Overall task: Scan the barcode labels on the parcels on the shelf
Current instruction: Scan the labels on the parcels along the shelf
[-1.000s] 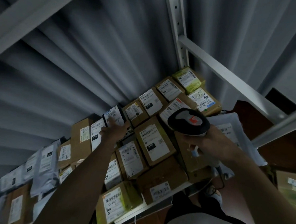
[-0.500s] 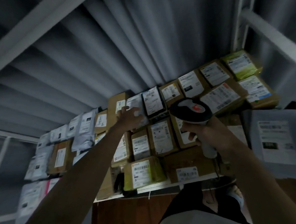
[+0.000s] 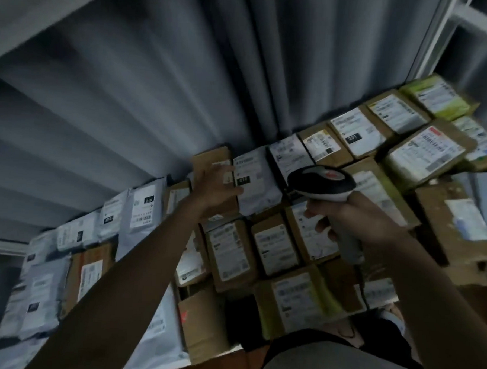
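Note:
Many cardboard parcels and grey mailer bags with white barcode labels cover the shelf. My right hand [image 3: 356, 218] grips the handle of a black-and-grey barcode scanner [image 3: 320, 182], whose head points toward the back rows. My left hand [image 3: 215, 187] reaches forward with straight fingers and touches a grey mailer bag [image 3: 255, 185] with a black tag, next to a brown box [image 3: 209, 160]. The view is blurred, so the label print is unreadable.
A corrugated grey wall [image 3: 157, 81] rises behind the parcels. Grey mailer bags [image 3: 142, 207] fill the left of the shelf, brown boxes [image 3: 275, 249] the middle and right. A white shelf upright [image 3: 433, 39] stands at the top right. A green-wrapped parcel [image 3: 436, 95] lies at the far right.
The view has swung to the left along the shelf. My left hand has shifted left from a black-edged parcel to the grey mailer bag. The scanner has followed it leftwards.

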